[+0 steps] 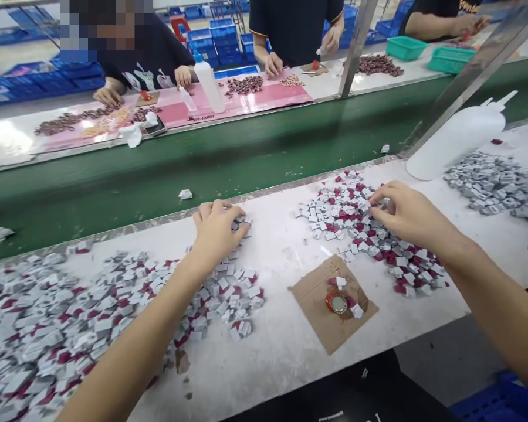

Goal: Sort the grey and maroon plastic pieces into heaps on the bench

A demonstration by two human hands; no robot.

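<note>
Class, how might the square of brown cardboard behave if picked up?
The cardboard is probably light and fairly stiff, being a thin, flat sheet. Its dark stained patch may be softer. Lifted by one edge, it could tilt, and the red-rimmed cap and small pieces on it might slide.

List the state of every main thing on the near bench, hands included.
left pile: loose, spread out
right pile: loose, grey-white and dark red mixed
grey pile: loosely heaped
left hand: fingers curled over pieces, grip unclear
right hand: fingers bent at right pile, grip unclear
cardboard: flat, dark-stained
round red-rimmed piece: lying on cardboard
white bottle: nozzle upward
</note>
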